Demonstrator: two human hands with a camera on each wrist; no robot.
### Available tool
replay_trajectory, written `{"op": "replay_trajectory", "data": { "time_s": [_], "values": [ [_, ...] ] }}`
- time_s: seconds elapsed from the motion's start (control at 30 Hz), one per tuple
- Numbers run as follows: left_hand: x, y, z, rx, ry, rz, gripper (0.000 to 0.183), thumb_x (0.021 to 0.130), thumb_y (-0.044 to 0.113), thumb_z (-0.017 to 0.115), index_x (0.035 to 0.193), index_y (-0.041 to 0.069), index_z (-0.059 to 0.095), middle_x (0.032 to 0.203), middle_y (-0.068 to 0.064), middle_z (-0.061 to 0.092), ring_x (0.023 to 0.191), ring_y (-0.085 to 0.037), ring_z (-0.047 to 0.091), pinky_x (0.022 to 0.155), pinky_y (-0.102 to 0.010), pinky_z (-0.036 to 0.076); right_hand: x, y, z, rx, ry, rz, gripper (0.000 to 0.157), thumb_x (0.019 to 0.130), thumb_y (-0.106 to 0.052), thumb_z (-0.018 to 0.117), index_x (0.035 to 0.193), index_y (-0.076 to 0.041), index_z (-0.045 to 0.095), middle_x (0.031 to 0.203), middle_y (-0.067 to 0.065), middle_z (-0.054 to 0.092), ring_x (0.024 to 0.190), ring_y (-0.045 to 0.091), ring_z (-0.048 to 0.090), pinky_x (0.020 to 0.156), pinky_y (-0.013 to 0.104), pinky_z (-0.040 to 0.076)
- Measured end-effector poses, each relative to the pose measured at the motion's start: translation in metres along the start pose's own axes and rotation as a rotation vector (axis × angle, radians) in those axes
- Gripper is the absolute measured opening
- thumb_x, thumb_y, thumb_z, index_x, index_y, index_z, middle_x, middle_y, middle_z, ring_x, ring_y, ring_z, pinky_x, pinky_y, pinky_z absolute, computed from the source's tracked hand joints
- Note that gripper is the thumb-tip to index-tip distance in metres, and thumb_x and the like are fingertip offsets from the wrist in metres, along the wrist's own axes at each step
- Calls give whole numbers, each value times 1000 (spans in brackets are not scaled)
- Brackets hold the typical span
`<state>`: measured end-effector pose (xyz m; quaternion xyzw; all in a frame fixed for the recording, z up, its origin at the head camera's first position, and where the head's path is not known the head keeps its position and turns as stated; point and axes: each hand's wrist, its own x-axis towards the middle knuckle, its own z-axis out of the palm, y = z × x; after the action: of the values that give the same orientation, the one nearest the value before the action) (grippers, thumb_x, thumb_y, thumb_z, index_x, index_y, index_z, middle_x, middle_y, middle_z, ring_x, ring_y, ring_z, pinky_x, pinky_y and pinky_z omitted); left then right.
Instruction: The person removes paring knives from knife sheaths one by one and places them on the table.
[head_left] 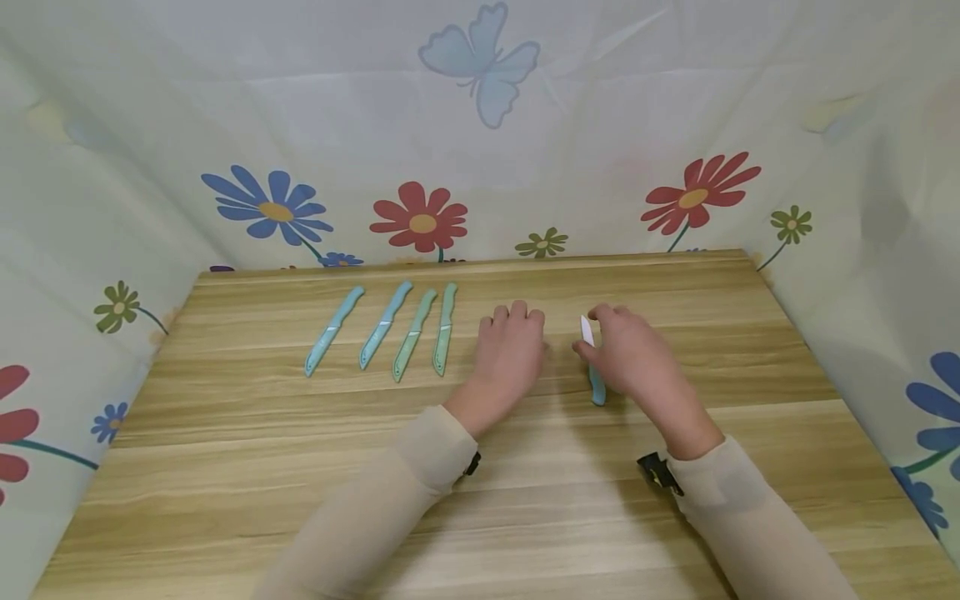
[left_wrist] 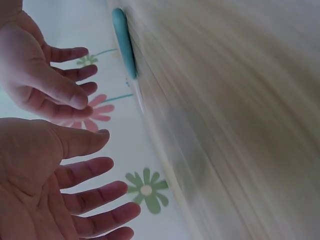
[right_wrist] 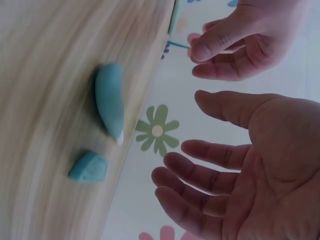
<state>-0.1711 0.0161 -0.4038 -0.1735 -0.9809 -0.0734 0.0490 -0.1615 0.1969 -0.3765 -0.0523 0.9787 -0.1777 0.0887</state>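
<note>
A knife with a blue handle (head_left: 597, 388) and a bare white blade (head_left: 587, 331) lies on the table, partly covered by my right hand (head_left: 637, 354) in the head view. That hand hovers over it with fingers spread and nothing held, as the right wrist view confirms. Beside the knife's handle (right_wrist: 110, 102), a small blue-green piece (right_wrist: 90, 167) lies there, perhaps a sheath seen end-on; it is hidden in the head view. My left hand (head_left: 510, 354), fingers loosely extended, is above the table left of the knife. The left wrist view shows the knife handle (left_wrist: 125, 42) too.
To the left lie two blue knives (head_left: 333, 332) and two green knives (head_left: 415, 335), slanted in a row with covered blades. A wooden table (head_left: 300, 500) carries everything. Flower-printed white sheeting (head_left: 592, 125) stands at its back and sides.
</note>
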Motion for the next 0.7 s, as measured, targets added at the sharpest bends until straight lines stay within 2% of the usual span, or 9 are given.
{"op": "replay_trajectory", "data": {
  "time_s": [0.43, 0.57, 0.63, 0.7],
  "values": [
    [-4, -46, -12, -13, -13, -68, 30, 103, 32, 72, 124, 10, 71, 120, -11, 64, 115, -34, 59, 95, -51, 51, 1, -25, 23, -67, 57, -90, 54, 102, -33, 73, 143, -1, 59, 138, 24, 61, 122, 45, 62, 95, 59, 55],
    [-4, -62, -16, -7, -10, -99, 32, 103, 32, 72, 126, 9, 71, 123, -11, 65, 116, -35, 60, 99, -52, 51, 2, -36, 29, -75, 57, -124, 53, 100, -32, 74, 142, -1, 61, 134, 22, 63, 122, 43, 62, 96, 57, 55],
    [-3, -69, -18, -10, -8, -115, 33, 104, 31, 72, 127, 8, 70, 123, -12, 65, 117, -36, 60, 99, -53, 51, 2, -41, 33, -84, 57, -146, 53, 100, -31, 74, 141, -1, 61, 134, 22, 64, 124, 42, 62, 103, 57, 52],
    [-2, -76, -20, -20, -1, -128, 34, 104, 30, 71, 129, 7, 70, 125, -13, 65, 119, -37, 60, 100, -54, 51, 3, -46, 36, -92, 55, -165, 53, 100, -32, 75, 141, -2, 61, 133, 21, 64, 123, 41, 62, 101, 56, 53]
  ]
}}
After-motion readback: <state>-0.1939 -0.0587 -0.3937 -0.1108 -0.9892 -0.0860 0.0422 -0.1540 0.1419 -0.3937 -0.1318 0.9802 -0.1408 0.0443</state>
